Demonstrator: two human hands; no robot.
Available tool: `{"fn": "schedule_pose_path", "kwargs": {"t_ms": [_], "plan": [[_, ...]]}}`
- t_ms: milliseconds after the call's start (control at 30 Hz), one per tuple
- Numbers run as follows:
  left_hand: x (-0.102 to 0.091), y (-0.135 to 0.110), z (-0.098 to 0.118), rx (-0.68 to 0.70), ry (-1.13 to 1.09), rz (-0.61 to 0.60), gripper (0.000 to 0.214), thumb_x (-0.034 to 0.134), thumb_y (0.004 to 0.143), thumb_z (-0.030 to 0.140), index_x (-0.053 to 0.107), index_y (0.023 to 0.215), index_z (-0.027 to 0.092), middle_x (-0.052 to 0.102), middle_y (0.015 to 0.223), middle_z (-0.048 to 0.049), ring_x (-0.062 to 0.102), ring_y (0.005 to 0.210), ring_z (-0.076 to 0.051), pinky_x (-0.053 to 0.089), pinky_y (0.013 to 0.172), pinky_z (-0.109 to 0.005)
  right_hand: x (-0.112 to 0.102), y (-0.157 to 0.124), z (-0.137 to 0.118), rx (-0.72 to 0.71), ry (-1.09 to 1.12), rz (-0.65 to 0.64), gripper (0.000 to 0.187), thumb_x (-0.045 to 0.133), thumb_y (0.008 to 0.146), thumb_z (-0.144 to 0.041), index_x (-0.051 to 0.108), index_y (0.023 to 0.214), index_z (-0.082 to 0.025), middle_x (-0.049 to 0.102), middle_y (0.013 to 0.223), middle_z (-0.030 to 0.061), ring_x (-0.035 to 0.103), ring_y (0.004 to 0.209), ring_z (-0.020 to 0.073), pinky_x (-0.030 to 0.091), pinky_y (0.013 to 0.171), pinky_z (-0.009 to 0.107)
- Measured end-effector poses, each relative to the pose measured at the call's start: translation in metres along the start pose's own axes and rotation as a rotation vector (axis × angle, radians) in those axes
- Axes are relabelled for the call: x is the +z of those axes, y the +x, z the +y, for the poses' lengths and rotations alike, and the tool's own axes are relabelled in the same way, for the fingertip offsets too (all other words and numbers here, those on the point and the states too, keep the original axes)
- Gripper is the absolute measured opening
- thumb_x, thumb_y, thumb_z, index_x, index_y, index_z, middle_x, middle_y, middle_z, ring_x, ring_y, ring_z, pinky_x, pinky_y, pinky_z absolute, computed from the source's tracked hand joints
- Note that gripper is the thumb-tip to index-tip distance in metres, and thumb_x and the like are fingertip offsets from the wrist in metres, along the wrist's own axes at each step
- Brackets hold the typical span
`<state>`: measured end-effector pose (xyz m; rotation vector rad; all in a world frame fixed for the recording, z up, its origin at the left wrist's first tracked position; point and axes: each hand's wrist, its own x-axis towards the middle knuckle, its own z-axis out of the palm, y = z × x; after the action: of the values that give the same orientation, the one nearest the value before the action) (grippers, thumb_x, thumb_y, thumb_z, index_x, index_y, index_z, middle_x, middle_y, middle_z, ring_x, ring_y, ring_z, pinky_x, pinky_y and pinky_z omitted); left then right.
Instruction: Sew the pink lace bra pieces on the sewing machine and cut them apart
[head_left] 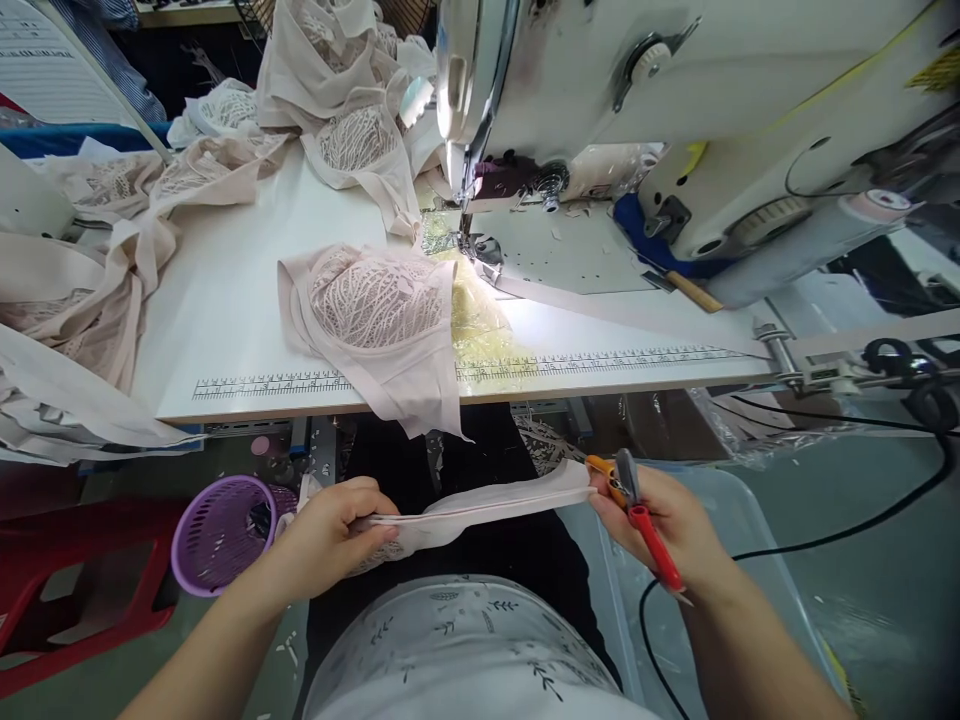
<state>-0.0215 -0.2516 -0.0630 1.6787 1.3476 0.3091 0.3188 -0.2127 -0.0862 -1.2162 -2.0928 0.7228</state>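
Note:
My left hand [334, 535] is closed, thumb and fingers pinching the edge of a pale pink lace bra [480, 505]. The bra's band stretches nearly level over my lap to my right hand [660, 520], whose fingertips are closed on its other end. Tucked in the same right hand is a pair of scissors [651, 540] with red, orange and grey parts; a pointed tip sticks out toward the wrist. Part of the lace cup is hidden behind my left fingers. Another pink lace bra piece [382, 310] lies above on the table, its lower end hanging over the front edge.
A sewing machine [585, 90] stands at the back right, its lamp lit. The white table [225, 290] has a printed ruler along its front. Several bra pieces [345, 110] are piled behind and leftward. Below are a purple basket [217, 540], a red stool [90, 590] and a clear bin [720, 500].

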Motion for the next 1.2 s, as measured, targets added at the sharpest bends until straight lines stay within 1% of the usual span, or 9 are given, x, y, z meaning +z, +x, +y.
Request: {"fn": "schedule_pose_path", "kwargs": {"t_ms": [133,233,467,600,733,833,933,1067,1200], "plan": [[0.006,0.002,-0.003,0.092,0.041,0.079,0.022,0.049,0.087,0.031,0.068,0.084,0.02,0.063,0.089,-0.0047,0.06,0.074,-0.014,0.047,0.061,-0.023,0.001,0.003,0.003,-0.071,-0.015,-0.012,0.021,0.047,0.086,-0.017,0.04,0.066,-0.022,0.037,0.057,-0.005,0.035,0.048,0.0102,0.029,0.047,0.024],[0.008,0.005,-0.005,0.138,0.065,0.116,0.021,0.049,0.088,0.029,0.068,0.085,0.022,0.067,0.095,-0.0044,0.063,0.084,-0.016,0.05,0.07,-0.025,0.003,0.003,0.009,-0.07,-0.062,-0.028,0.021,0.046,0.085,-0.018,0.039,0.066,-0.022,0.035,0.055,-0.0051,0.034,0.048,0.0102,0.027,0.046,0.024],[0.015,0.014,-0.006,0.168,0.304,0.175,0.025,0.046,0.091,0.032,0.069,0.085,0.022,0.072,0.081,-0.0019,0.064,0.075,-0.018,0.049,0.068,-0.029,0.004,0.006,0.03,0.004,-0.19,-0.086,0.029,0.051,0.082,-0.026,0.03,0.062,-0.023,0.034,0.055,-0.0052,0.033,0.048,0.0111,0.026,0.046,0.024],[0.02,0.019,0.0,0.233,0.447,0.205,0.025,0.046,0.091,0.028,0.068,0.081,0.021,0.072,0.077,-0.0008,0.065,0.073,-0.019,0.048,0.073,-0.034,0.012,0.022,0.014,0.006,-0.142,-0.02,0.031,0.056,0.079,-0.026,0.03,0.062,-0.023,0.04,0.056,-0.0039,0.037,0.05,0.0122,0.03,0.047,0.024],[0.026,0.021,0.002,0.307,0.546,0.255,0.024,0.046,0.091,0.025,0.067,0.08,0.02,0.071,0.074,-0.0009,0.065,0.07,-0.02,0.049,0.078,-0.038,0.049,0.043,-0.023,-0.137,0.1,-0.3,0.022,0.059,0.071,-0.014,0.039,0.066,-0.022,0.057,0.071,0.0005,0.054,0.067,0.0156,0.041,0.06,0.024],[0.028,0.021,0.002,0.32,0.599,0.275,0.024,0.045,0.09,0.022,0.067,0.083,0.02,0.071,0.074,-0.0013,0.065,0.069,-0.02,0.05,0.083,-0.041,0.082,0.055,-0.041,-0.148,0.108,-0.483,0.027,0.063,0.066,-0.011,0.038,0.066,-0.022,0.059,0.074,0.0004,0.055,0.066,0.0152,0.039,0.057,0.023],[0.023,0.02,0.005,0.22,0.642,0.198,0.025,0.045,0.088,0.022,0.07,0.086,0.021,0.07,0.073,-0.0025,0.065,0.07,-0.021,0.047,0.088,-0.047,0.099,0.061,-0.046,-0.07,0.15,-0.493,0.031,0.063,0.064,-0.008,0.035,0.065,-0.022,0.054,0.069,-0.003,0.051,0.061,0.0123,0.035,0.053,0.022],[0.001,0.009,0.0,0.119,0.621,0.114,0.024,0.05,0.086,0.034,0.071,0.09,0.024,0.068,0.077,-0.0046,0.063,0.077,-0.025,0.04,0.094,-0.056,0.097,0.063,-0.043,-0.021,0.222,-0.482,0.029,0.059,0.063,-0.005,0.035,0.065,-0.022,0.05,0.065,-0.0051,0.048,0.059,0.0113,0.033,0.053,0.021],[-0.025,-0.011,-0.021,0.134,0.509,0.168,0.027,0.047,0.088,0.038,0.071,0.09,0.027,0.064,0.072,-0.0017,0.061,0.072,-0.02,0.045,0.089,-0.04,0.094,0.063,-0.04,-0.032,0.232,-0.501,0.029,0.059,0.061,-0.003,0.037,0.066,-0.021,0.052,0.068,-0.0039,0.049,0.06,0.0114,0.034,0.055,0.021]]}}
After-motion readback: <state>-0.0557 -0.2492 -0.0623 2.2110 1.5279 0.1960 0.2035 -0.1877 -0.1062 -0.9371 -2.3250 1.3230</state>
